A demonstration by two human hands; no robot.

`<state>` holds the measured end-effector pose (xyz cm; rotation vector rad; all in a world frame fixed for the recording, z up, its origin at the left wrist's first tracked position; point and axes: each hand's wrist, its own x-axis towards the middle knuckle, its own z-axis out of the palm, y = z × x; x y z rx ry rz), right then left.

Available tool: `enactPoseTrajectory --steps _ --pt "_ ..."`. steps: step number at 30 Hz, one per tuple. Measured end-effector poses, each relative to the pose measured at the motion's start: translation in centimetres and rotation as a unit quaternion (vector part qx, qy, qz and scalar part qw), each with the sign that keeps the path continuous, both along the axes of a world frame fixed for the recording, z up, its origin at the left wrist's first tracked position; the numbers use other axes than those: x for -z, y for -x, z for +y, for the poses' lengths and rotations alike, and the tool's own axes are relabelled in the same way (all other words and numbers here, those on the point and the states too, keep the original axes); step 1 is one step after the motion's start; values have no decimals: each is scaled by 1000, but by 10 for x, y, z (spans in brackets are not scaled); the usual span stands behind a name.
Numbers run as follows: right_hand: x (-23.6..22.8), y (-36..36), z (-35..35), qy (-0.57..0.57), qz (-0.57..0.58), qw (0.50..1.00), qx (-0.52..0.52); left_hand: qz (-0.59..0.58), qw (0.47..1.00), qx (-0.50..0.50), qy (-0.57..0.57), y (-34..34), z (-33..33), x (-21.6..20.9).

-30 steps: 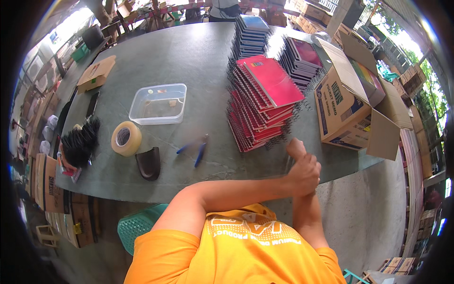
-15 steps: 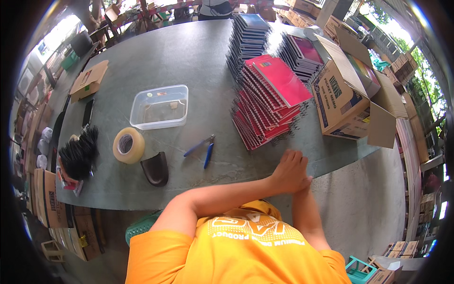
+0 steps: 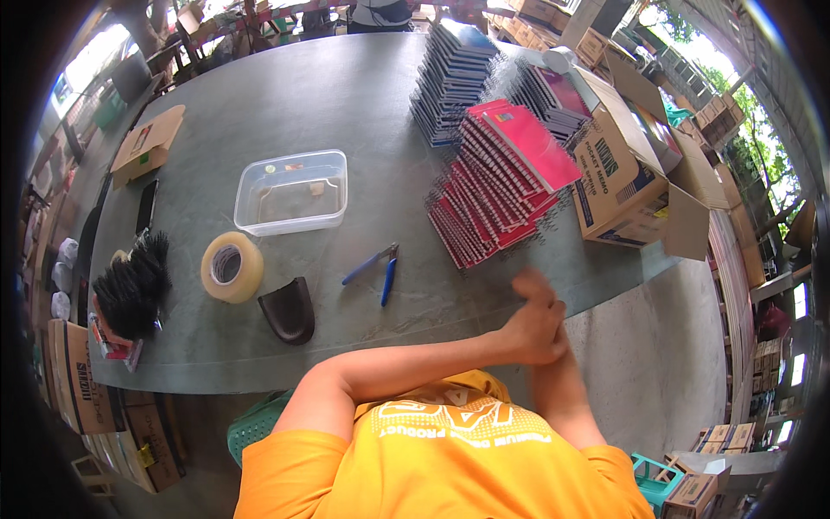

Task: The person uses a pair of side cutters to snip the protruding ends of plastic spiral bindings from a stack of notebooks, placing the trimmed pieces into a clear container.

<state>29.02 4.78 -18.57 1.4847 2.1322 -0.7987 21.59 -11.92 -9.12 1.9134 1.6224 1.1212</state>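
Observation:
My left arm reaches across my body, and my left hand (image 3: 533, 327) is closed over my right wrist at the table's near right edge. Most of my right hand is covered by it; only my right forearm (image 3: 564, 385) shows clearly below. Blurred fingers stick up at the top of the joined hands, and whose they are is unclear. Just beyond them leans a fanned stack of red spiral notebooks (image 3: 510, 186). Blue-handled cutting pliers (image 3: 388, 278) lie slightly apart to the left, beside a dark brown curved case (image 3: 288, 313). No tool is visible in either hand.
Behind the red stack stand blue notebooks (image 3: 450, 82) and dark purple notebooks (image 3: 553, 99). An open cardboard box (image 3: 618, 186) sits at the right. Leftward are a clear plastic tub (image 3: 290, 223), a tape roll (image 3: 252, 275), a black brush (image 3: 134, 290) and a cardboard piece (image 3: 149, 147).
My joined hands have shifted slightly nearer to me, and the fingers at the top are blurred by motion. The whole view has tilted a little. Nothing on the table was taken up.

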Motion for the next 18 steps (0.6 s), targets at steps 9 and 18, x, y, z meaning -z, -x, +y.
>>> enactPoseTrajectory --steps 9,18 --pt "-199 15 14 -120 580 796 125 -85 918 -206 -329 183 -4 -44" --pt "-218 116 15 -219 378 887 -147 -160 966 -166 -116 242 89 -57"
